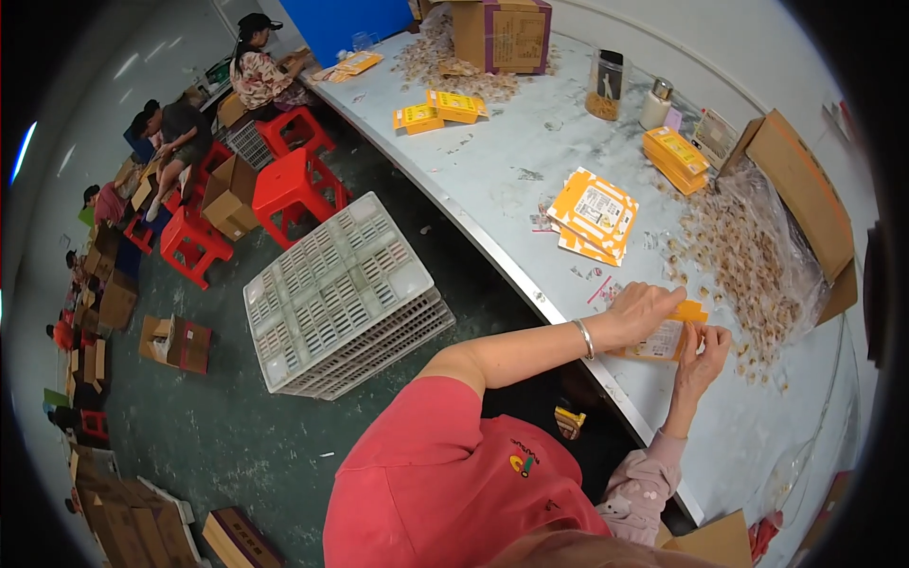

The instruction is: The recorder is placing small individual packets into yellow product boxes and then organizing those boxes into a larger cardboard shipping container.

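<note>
A small orange-and-white carton (660, 343) lies at the near edge of the table, between my two hands. My left hand (646, 312), with a silver bangle at the wrist, is closed on the carton's far side. On its right end, the fingers of my right hand (703, 354) pinch the upright orange flap. Whether anything is inside the carton cannot be seen. Just beyond my hands is a stack of flat orange-and-white cartons (595, 214). To the right spreads a heap of small brownish pieces (743, 256), seemingly individually wrapped, spilling from a clear bag in a cardboard box (805, 189).
Filled-looking yellow cartons (676, 157) are stacked farther along the table (511, 180). A clear jar (606, 85), a lidded bottle (656, 102) and a large cardboard box (502, 38) stand beyond. Left, on the floor, are grey plastic crates (346, 293), red stools (292, 189) and seated people.
</note>
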`<state>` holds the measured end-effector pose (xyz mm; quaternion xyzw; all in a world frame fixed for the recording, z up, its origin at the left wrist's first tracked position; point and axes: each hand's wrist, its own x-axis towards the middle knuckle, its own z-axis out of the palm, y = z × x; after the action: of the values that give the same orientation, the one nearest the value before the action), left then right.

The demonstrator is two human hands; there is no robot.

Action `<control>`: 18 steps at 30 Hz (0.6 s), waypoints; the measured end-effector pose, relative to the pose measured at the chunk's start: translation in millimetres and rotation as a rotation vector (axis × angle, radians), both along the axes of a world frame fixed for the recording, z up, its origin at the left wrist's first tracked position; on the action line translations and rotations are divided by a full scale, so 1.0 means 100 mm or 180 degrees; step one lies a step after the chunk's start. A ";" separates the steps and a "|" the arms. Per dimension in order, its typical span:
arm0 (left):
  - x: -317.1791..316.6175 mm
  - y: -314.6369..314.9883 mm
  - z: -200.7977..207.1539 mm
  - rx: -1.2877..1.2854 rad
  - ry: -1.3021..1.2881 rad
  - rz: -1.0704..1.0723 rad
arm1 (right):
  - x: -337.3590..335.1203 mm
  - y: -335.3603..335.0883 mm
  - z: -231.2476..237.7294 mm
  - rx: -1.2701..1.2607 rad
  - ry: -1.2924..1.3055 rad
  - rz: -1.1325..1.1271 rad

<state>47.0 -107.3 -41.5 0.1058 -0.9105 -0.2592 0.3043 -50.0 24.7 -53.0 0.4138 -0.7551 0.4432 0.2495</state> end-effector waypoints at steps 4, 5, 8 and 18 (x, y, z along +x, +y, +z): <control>-0.20 0.10 -0.02 -0.0050 0.0310 -0.0327 | -0.10 0.24 0.05 0.0189 -0.1146 0.0042; -0.20 0.12 0.01 -0.0023 0.0366 -0.0398 | -0.18 0.30 0.04 0.0059 -0.1730 0.0259; -0.19 0.05 0.05 0.1355 0.0140 -0.0655 | -0.39 0.30 0.07 0.0113 -0.2263 0.1054; -0.20 0.03 -0.13 0.2524 -0.0806 -0.1734 | -0.24 0.27 0.77 0.0390 -0.1742 0.1212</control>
<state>27.3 -104.7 -54.1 0.0023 -0.7662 -0.6407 0.0490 -73.6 51.5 24.3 0.4274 -0.7284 0.5302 -0.0751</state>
